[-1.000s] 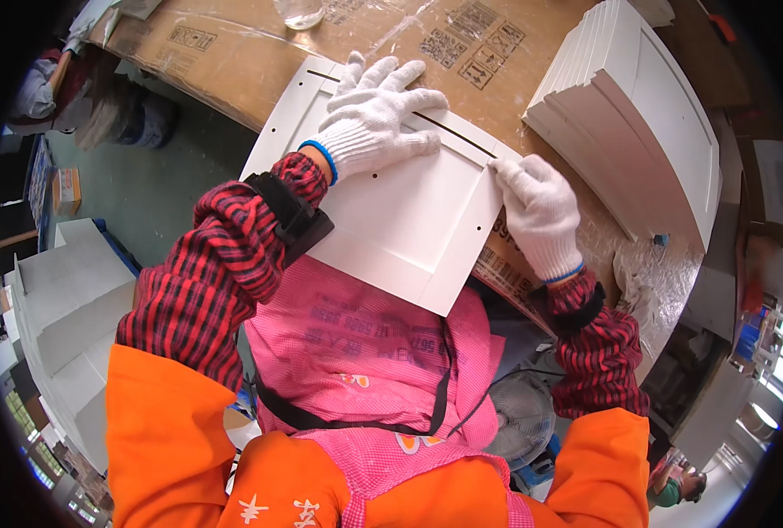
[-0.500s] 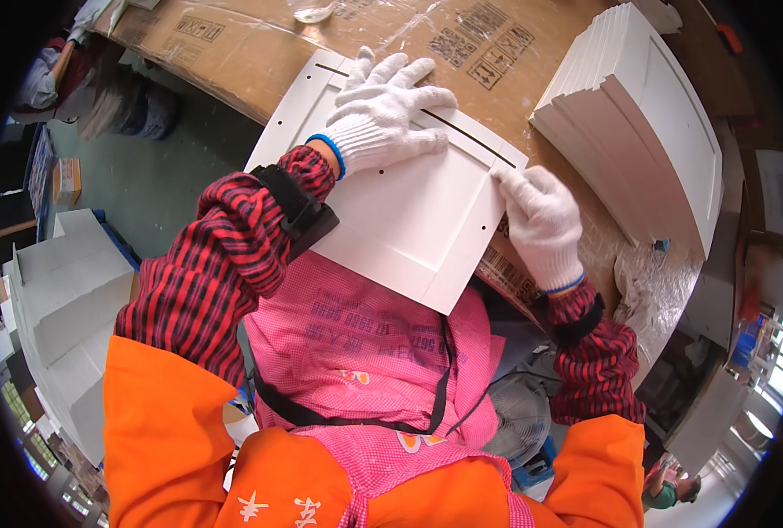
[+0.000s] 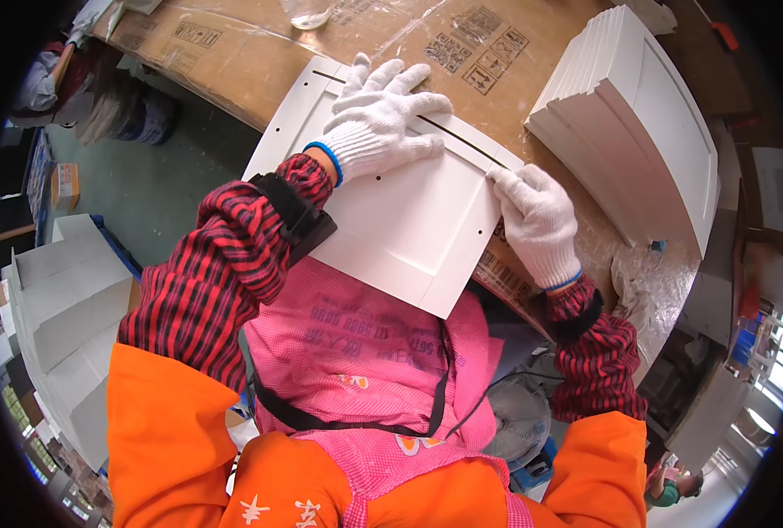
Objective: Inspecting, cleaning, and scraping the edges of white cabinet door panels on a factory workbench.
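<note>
A white panel point(image 3: 391, 224) with a recessed middle, a dark slot along its far edge and several small holes lies tilted over the near edge of the table, close to my lap. My left hand point(image 3: 381, 119), in a white knitted glove with a blue cuff, rests flat on the panel with its fingers spread across the slot. At the panel's right corner, beside the slot's end, my right hand point(image 3: 539, 220), gloved alike, has its thumb and fingers pinched together against the edge. Whatever sits between those fingertips is hidden.
Cardboard under clear film covers the table point(image 3: 365, 40). A stack of white panels point(image 3: 642, 132) stands on the right, a clear cup point(image 3: 308, 12) at the far edge. White panels point(image 3: 70, 308) are piled at lower left. A fan point(image 3: 519, 418) is below the table.
</note>
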`<action>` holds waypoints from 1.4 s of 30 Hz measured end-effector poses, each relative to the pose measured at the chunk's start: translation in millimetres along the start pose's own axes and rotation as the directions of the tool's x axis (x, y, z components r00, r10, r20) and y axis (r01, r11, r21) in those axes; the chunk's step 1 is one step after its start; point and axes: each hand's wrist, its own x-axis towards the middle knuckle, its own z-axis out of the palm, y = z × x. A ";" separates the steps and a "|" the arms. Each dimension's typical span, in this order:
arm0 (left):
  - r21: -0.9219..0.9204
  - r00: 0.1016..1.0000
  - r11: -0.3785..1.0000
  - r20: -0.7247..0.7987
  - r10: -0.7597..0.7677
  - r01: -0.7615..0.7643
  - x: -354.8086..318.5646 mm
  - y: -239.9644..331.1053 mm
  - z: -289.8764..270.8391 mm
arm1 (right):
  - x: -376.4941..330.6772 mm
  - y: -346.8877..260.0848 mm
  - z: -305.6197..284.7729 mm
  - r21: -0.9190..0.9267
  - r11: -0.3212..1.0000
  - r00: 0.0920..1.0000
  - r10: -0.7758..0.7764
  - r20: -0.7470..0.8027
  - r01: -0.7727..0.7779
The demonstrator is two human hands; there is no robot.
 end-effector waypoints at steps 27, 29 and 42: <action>-0.024 1.000 1.000 0.031 -0.007 0.008 0.0 5.5 -4.8 | -31.6 -14.4 -3.3 0.087 0.994 0.997 -0.076 0.024 0.074; -0.002 0.999 1.000 0.037 -0.022 0.022 -0.7 4.4 -6.5 | -15.8 10.9 -6.3 0.092 0.993 0.996 0.080 -0.027 -0.077; -0.012 1.000 1.000 0.005 -0.004 0.004 1.5 0.8 -0.5 | -11.4 24.4 -11.3 -0.087 0.985 0.986 0.143 -0.088 -0.150</action>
